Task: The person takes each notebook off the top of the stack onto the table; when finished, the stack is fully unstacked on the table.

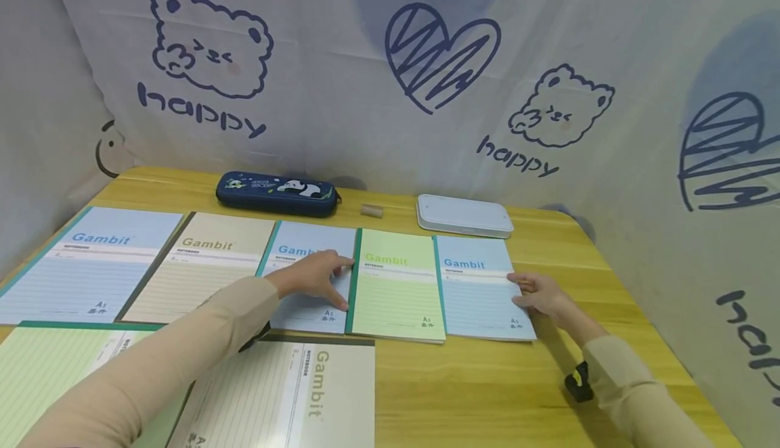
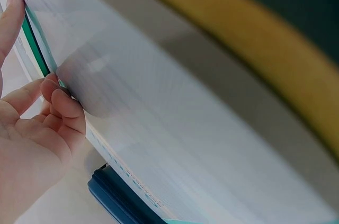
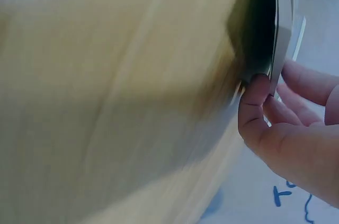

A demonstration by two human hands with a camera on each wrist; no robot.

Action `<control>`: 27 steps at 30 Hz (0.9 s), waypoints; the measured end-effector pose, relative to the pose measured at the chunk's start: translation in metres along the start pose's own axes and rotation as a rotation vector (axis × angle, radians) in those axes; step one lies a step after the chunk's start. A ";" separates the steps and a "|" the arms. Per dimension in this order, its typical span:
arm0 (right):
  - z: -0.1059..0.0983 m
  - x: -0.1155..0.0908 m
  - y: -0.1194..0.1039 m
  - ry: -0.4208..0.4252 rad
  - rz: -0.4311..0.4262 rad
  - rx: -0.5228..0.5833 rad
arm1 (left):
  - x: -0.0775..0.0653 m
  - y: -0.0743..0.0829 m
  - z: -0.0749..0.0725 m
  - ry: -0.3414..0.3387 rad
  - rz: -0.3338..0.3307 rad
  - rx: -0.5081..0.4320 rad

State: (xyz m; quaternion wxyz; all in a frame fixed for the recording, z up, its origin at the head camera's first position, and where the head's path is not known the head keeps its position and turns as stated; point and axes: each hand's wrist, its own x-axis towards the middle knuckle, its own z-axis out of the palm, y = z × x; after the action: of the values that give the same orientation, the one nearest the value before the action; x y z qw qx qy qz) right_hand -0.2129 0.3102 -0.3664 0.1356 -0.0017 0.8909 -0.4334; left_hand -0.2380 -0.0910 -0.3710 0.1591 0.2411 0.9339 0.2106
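Note:
My left hand [image 1: 313,274] reaches over a blue notebook [image 1: 335,231], its spread thumb and forefinger touching the teal spine of the green notebook [image 1: 399,299]. Close up in the left wrist view, its other fingers [image 2: 66,105] are bent at the spine edge. A second blue notebook [image 1: 478,299] lies against the green one on its right. On that notebook's outer right edge, my right hand [image 1: 545,296] pinches the cover between thumb and fingers. The right wrist view shows the page edge [image 3: 284,33] between those fingers, with dark shade under it.
Left in the row lie a beige notebook [image 1: 219,231] and another blue notebook [image 1: 134,225]. In front, turned sideways, are a beige notebook [image 1: 341,380] and a green notebook [image 1: 42,360]. Behind stand a panda pencil case [image 1: 274,194], a small brown cylinder [image 1: 372,211] and a white case [image 1: 464,215].

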 end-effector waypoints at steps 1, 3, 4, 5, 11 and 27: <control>0.000 -0.001 -0.001 -0.004 -0.015 -0.027 | 0.000 0.000 0.000 -0.001 0.000 0.000; -0.001 -0.003 -0.002 0.000 -0.036 -0.091 | 0.000 0.000 0.000 -0.004 -0.001 -0.002; -0.001 -0.004 -0.002 0.006 -0.044 -0.127 | 0.000 0.000 0.000 -0.005 -0.002 -0.003; 0.000 -0.004 -0.003 0.012 -0.045 -0.145 | 0.000 0.000 0.000 -0.005 -0.002 -0.005; 0.002 -0.002 -0.010 0.051 -0.008 -0.232 | 0.000 0.000 0.000 -0.006 -0.016 -0.014; 0.020 0.022 -0.036 0.089 -0.060 -0.214 | -0.001 0.000 -0.002 -0.004 -0.008 0.002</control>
State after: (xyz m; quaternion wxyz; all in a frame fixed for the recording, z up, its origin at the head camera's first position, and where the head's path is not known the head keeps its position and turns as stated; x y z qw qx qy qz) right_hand -0.2328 0.2696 -0.3559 0.0819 -0.0238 0.9368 -0.3394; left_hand -0.2376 -0.0920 -0.3689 0.1614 0.2380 0.9348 0.2085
